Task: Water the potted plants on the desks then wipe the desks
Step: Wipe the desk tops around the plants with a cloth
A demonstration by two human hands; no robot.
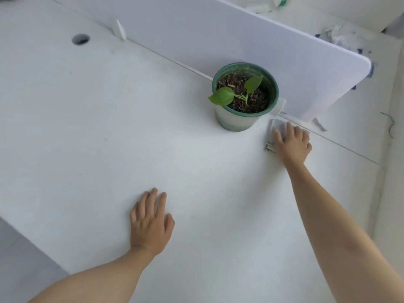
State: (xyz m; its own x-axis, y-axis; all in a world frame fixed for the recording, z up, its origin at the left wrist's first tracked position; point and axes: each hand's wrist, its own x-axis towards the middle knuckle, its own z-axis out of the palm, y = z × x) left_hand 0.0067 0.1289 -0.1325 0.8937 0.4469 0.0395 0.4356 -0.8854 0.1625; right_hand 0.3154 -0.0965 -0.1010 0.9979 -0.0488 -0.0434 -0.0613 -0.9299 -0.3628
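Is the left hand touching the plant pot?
No, the left hand lies flat on the bare desk, apart from the plant pot, which stands nearer the right hand.

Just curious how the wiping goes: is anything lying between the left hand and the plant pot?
No. In the head view, only bare white desk lies between the left hand and the pot.

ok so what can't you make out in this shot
Head view:
- Cloth: mostly covered by the right hand pressing on it.
- Small piece by the cloth's near edge: too small to identify.
- Soil in the pot: too blurred to tell wet from dry.
- Crumpled items beyond the divider: blurred, partly cut by the top edge.
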